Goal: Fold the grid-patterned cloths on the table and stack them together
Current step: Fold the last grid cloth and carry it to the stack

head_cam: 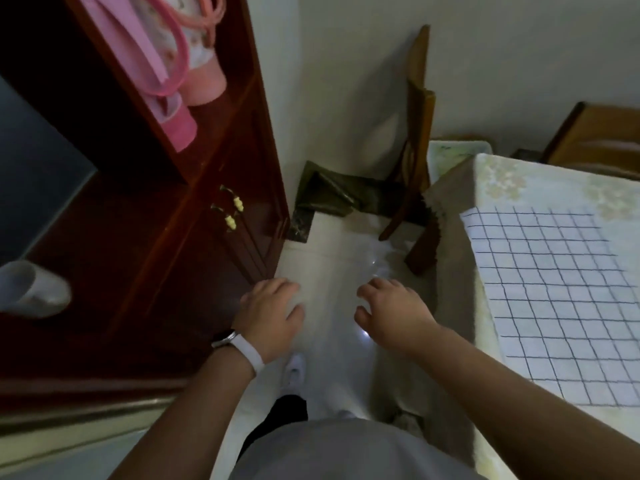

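Hands: your left hand point(268, 315) and right hand point(393, 313) hover at lower centre of the frame, above the floor, fingers loosely spread, holding nothing. Grid-patterned cloth point(554, 299) lies flat on the table point(502, 181) at the right, apart from both hands. White watch strap point(247, 355) circles your left wrist.

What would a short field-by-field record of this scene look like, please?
table: right side, pale floral cover
grid-patterned cloth: flat on the table, untouched
left hand: open, empty, above the floor
right hand: open, empty, above the floor
cabinet: dark red wood, left side
chair: wooden, against the wall
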A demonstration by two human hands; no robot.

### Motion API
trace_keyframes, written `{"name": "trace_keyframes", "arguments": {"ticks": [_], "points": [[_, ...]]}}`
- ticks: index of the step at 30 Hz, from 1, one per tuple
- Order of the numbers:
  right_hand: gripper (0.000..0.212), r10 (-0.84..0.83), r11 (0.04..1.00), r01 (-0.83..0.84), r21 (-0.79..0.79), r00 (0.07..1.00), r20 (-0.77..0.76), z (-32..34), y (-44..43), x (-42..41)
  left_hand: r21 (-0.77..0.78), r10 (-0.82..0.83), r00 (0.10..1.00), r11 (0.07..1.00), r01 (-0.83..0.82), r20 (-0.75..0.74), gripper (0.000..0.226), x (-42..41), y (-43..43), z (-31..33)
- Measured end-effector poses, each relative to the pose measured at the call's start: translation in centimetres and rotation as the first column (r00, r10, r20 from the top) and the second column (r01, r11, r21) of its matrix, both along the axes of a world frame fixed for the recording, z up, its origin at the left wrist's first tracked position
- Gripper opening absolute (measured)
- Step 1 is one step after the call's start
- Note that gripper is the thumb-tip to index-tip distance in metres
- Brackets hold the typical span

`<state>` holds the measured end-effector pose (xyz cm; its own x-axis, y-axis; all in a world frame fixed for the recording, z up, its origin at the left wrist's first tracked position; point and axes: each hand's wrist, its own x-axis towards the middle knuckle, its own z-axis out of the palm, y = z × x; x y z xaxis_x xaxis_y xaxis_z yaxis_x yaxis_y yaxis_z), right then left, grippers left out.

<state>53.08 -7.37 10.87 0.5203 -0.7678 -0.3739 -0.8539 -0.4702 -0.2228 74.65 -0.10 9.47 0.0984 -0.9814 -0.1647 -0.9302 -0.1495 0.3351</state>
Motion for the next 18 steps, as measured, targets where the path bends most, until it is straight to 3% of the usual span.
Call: {"name": "trace_keyframes", "arguments": {"ticks": [9, 18], "points": [[0.042, -0.296, 0.953, 0.296, -0.066, 0.955, 0.016, 1.8, -5.9, 4.1, 0.047, -0.254, 0.967, 0.966, 0.256, -0.032, 0.061, 5.1, -12.0, -1.2], [0.035, -0.599, 0.799, 0.595, -0.088, 0.801, -0.020, 2.4, -7.8, -0.7, 0.039, -0.558, 0.830, 0.829, 0.558, -0.014, 0.054, -0.4, -21.6, -0.7]]}}
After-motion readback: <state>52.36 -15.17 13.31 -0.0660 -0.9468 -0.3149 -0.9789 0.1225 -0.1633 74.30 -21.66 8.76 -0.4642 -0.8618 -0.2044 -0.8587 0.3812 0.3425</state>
